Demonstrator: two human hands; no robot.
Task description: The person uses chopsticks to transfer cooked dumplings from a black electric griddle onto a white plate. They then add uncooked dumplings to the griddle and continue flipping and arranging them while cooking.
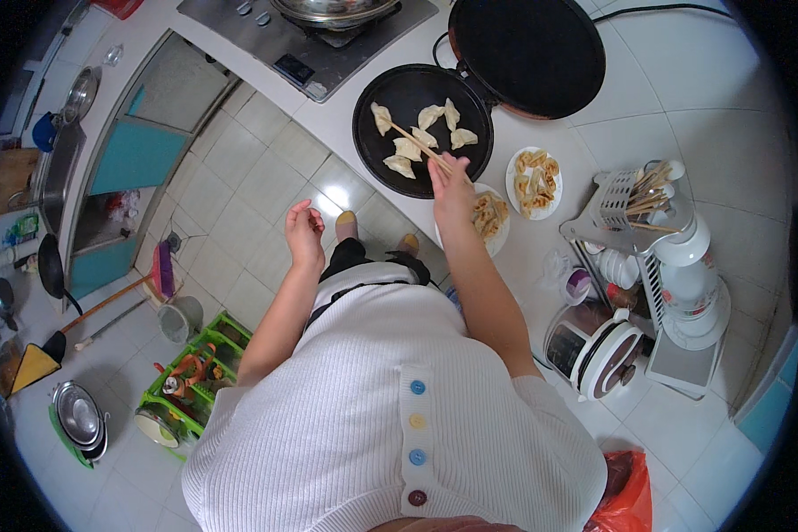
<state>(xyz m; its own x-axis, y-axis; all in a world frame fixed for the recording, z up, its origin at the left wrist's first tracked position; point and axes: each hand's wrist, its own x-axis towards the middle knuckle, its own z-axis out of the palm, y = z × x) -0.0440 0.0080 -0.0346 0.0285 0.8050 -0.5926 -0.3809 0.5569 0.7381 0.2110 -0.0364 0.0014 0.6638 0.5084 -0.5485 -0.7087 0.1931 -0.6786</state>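
My right hand (451, 186) grips a pair of wooden chopsticks (420, 147) above a round black electric griddle (379, 169). The chopstick tips meet a pale dumpling (380, 120) near the griddle's left rim. Several more pale dumplings (407, 149) lie on the black surface, mostly towards its middle and right. A plate of browned dumplings (490, 219) stands below the right wrist, which partly hides it. A second plate of browned dumplings (534, 183) is to its right. My left hand (304, 229) hangs over the floor, loosely curled and holding nothing.
The griddle's raised black lid (527, 56) stands behind it. A gas cooktop (239, 23) carries a metal pan (339, 10) at upper left. On the right are a dish rack (618, 199) and a white electric cooker (595, 352). Green crates (203, 372) stand at lower left.
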